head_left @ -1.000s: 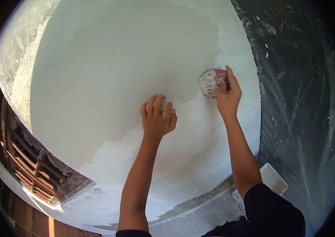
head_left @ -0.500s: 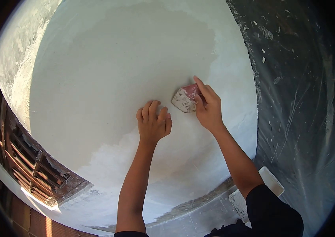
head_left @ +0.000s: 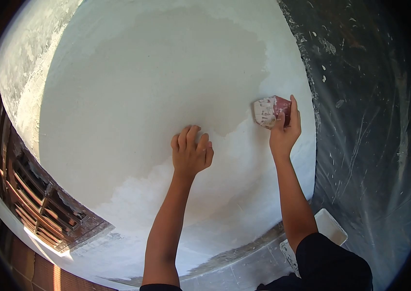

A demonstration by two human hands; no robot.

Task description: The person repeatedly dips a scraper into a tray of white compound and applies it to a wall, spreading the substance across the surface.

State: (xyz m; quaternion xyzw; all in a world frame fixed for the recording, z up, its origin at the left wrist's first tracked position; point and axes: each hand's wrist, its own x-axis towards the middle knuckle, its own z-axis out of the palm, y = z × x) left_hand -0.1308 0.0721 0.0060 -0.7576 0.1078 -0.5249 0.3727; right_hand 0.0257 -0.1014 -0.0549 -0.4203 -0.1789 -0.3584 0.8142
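Note:
A broad pale wall with darker damp-looking patches fills the middle of the head view. My right hand grips a flat red putty scraper, its left half caked with whitish plaster, and holds it at the wall's right part. One finger stretches up along the scraper's right edge. My left hand is at the wall, lower and further left. Its fingers are bent and apart, with the fingertips at the surface and nothing visible in them.
Dark plastic sheeting, splashed with white, hangs along the right side. A white plaster-smeared tray stands on the tiled floor below. A brown slatted wooden window frame is at the lower left.
My right hand has moved right across the wall with the scraper, which is now turned more level. My left hand has hardly shifted.

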